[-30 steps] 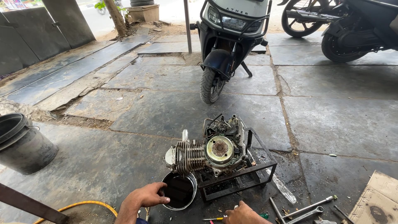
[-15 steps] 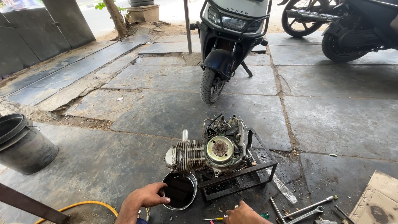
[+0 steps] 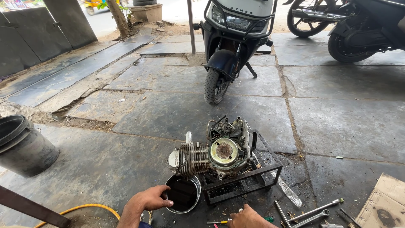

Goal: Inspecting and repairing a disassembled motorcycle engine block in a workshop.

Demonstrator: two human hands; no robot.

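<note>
Bottom right corner, a flat piece of brown cardboard (image 3: 386, 204) lies on the stone floor, stained with a dark blotch, its edge cut off by the frame. Up top, white lettering (image 3: 241, 10) runs across the dark front panel of the parked scooter (image 3: 236, 38). Far top left, a strip of colourful signs (image 3: 17, 4), too small to make out.

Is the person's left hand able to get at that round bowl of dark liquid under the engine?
Probably yes: the left hand already rests at the rim of the bowl, nothing between them. The engine overhangs only the bowl's far side.
</note>
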